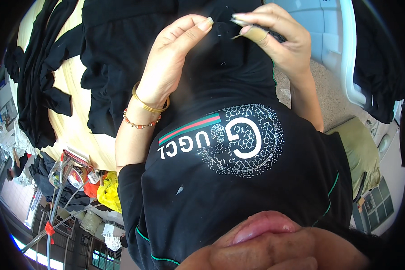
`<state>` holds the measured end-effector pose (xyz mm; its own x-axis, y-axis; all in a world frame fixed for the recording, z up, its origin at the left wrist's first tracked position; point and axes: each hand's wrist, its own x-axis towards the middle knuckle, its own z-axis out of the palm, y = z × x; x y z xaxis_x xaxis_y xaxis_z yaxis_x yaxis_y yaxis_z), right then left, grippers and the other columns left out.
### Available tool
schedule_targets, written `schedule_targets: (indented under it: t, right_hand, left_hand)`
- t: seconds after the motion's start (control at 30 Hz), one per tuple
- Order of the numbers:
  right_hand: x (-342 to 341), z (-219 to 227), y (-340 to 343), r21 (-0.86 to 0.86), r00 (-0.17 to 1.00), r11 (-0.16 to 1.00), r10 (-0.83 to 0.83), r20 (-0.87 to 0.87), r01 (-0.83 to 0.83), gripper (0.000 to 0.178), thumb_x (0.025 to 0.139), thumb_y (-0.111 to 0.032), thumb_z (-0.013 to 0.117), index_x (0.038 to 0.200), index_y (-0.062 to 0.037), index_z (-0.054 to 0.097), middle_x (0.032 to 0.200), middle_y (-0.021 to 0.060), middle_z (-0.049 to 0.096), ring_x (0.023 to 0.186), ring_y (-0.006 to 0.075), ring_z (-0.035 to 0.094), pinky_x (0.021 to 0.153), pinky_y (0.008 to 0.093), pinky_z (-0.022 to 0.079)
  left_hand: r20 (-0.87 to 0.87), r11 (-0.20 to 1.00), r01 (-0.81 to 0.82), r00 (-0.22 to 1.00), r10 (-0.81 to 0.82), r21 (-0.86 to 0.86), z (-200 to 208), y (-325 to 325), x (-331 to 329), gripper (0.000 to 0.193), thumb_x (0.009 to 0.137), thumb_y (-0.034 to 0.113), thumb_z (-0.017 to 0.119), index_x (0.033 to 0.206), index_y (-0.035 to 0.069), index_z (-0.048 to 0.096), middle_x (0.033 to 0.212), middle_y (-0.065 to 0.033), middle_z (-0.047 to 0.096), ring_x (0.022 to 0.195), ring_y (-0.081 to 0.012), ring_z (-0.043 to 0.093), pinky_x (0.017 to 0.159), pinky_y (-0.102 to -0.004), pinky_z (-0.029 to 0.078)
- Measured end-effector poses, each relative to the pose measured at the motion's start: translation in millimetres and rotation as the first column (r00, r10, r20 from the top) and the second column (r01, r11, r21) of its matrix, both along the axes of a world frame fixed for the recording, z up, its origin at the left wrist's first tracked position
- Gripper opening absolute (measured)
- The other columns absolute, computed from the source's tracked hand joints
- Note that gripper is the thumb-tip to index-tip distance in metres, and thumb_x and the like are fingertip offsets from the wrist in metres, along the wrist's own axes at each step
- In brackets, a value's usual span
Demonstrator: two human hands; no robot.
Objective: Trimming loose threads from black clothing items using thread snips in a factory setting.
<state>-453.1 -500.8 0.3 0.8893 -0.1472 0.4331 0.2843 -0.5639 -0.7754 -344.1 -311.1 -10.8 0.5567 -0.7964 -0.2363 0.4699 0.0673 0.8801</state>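
Observation:
My left hand [168, 56] is raised over black cloth [121, 49], its thumb and forefinger pressed together. Whatever that pinch holds, if anything, is too small or too dark to make out. Facing it, my right hand [281, 42] has curled fingers and a tan wrap [255, 34] around the thumb. A small dark tool [279, 38] lies in that hand, with a thin tip showing near the thumb; its kind is unclear. The two hands are apart, with the black cloth behind them. A gold bangle [153, 107] and a beaded bracelet circle my left wrist.
A pale wooden table [74, 112] on the left bears strips of black cloth [38, 76]. A light blue plastic tub [319, 31] stands at the right, more dark cloth beyond it. Lower left, a metal frame [54, 202] stands near a yellow bag [109, 192].

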Motion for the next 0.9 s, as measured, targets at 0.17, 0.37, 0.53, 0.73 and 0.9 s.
schedule_targets:
  t: [0.17,0.37,0.53,0.73,0.9]
  right_hand:
    - [-6.2,-7.8,0.0,0.043,0.948,0.998,0.058,-0.313,-0.047,0.024,0.076,-0.003,0.075,0.098,-0.0004,0.067,0.078,-0.0021,0.052,0.064,0.0065,0.043,0.057,0.0217,0.035]
    - [-22.8,-1.3,-36.0,0.367,0.989,0.925,-0.041,-0.144,0.092,0.013,0.081,0.003,0.069,0.092,0.0038,0.063,0.083,0.0036,0.058,0.073,0.0084,0.055,0.065,0.0201,0.042]
    - [-29.2,-13.1,-48.1,0.26,0.951,0.931,-0.196,-0.239,0.257,0.017,0.083,0.003,0.069,0.098,0.0042,0.064,0.088,0.0023,0.061,0.081,0.0068,0.055,0.071,0.0189,0.042]
    - [-14.3,11.3,-16.3,-0.035,0.982,0.99,-0.138,-0.126,0.134,0.032,0.078,-0.003,0.074,0.11,0.0004,0.066,0.097,0.0042,0.063,0.086,0.0095,0.058,0.076,0.02,0.044]
    - [-6.1,11.5,-6.8,-0.184,0.993,0.979,0.07,-0.095,-0.087,0.039,0.074,-0.006,0.077,0.112,-0.003,0.068,0.096,0.0066,0.063,0.079,0.0125,0.057,0.066,0.0239,0.043]
  left_hand:
    - [-0.016,0.999,0.029,0.999,-0.029,-0.04,-6.5,-2.4,-1.4,0.018,0.094,0.017,0.061,0.105,0.003,0.066,0.099,0.0007,0.066,0.094,-0.005,0.058,0.086,-0.0179,0.042]
    - [0.035,0.969,0.234,0.971,-0.237,0.078,-12.3,4.9,-0.7,0.021,0.092,0.013,0.063,0.11,0.002,0.065,0.1,0.0005,0.066,0.094,-0.0053,0.059,0.086,-0.019,0.045]
    - [-0.093,0.992,0.121,0.988,-0.125,-0.047,-10.9,8.5,-4.8,0.024,0.091,0.007,0.062,0.114,0.003,0.066,0.105,-0.0056,0.069,0.101,-0.0119,0.063,0.094,-0.0227,0.046]
    - [-0.121,0.999,-0.043,0.992,0.044,0.012,-10.3,8.2,-4.5,0.022,0.09,0.008,0.064,0.11,0.0,0.067,0.103,-0.0073,0.069,0.097,-0.0119,0.064,0.09,-0.0219,0.047]
    - [-0.119,0.998,-0.059,0.991,0.06,0.012,-4.9,6.0,-7.2,0.021,0.091,0.008,0.063,0.109,0.0,0.067,0.101,-0.0053,0.069,0.094,-0.0097,0.063,0.086,-0.0205,0.047]
